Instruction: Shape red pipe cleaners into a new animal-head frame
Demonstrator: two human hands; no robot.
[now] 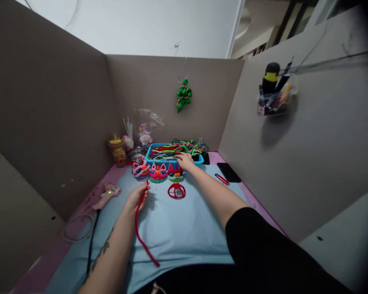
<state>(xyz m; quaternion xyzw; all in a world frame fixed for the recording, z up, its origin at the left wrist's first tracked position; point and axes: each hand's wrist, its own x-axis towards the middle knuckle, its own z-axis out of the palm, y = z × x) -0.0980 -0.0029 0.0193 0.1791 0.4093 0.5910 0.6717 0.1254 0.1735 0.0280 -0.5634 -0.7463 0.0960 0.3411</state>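
Red and fuzzy, a long pipe cleaner [140, 228] curves down from the person's left hand [138, 197], whose fingers are pinched around its upper end; the rest of it trails toward the person across the light blue mat [184, 228]. Beyond that hand, further up the mat, lies a small red wire frame [176, 191], a ring with cross pieces, lying flat and apart from both hands. Just past the frame stands a row of three colourful woven figures [158, 172] with little ears, side by side.

The right hand [185, 161] reaches beyond the figures to the near edge of a blue basket [149, 157] heaped with pipe cleaners in many colours. Its fingers rest on the rim among the strands; whether they have closed on any strand I cannot tell.

Left of the mat, on the pink table edge, lies a pink glue gun [107, 195] with its dark cord running back toward the person. Right of the mat lie a red pen-like tool [222, 179] and a black phone [229, 172]. Behind the basket, on the partition wall, hangs a green beaded ornament [184, 95].
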